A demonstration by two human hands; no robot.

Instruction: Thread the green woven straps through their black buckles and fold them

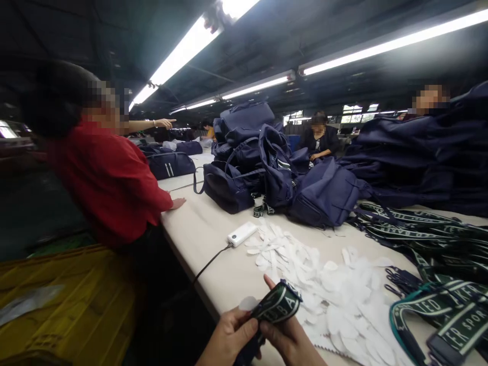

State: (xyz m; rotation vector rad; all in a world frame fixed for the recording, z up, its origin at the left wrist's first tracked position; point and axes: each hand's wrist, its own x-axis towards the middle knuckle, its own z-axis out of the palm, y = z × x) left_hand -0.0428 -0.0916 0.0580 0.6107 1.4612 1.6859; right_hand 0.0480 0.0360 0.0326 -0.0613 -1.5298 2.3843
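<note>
At the bottom centre, my left hand (pixel 231 335) pinches a folded dark green strap (pixel 280 304) with white lettering. My right hand (pixel 284 338) grips the same strap from the other side, its thumb on the front and a fingertip showing behind. A small white round piece (pixel 247 304) sticks out by my left fingers. Just beyond my hands, a heap of thin white pieces (pixel 343 292) lies on the pale table (pixel 202 223). More lettered straps (pixel 457 325) are piled at the right.
Navy bags (pixel 244 147) are stacked mid-table, with dark blue fabric (pixel 412 152) at the right. A white device (pixel 242 234) with a cable lies near the left edge. A person in red (pixel 110 178) leans on the table beside a yellow crate (pixel 76 305). Other people are further back.
</note>
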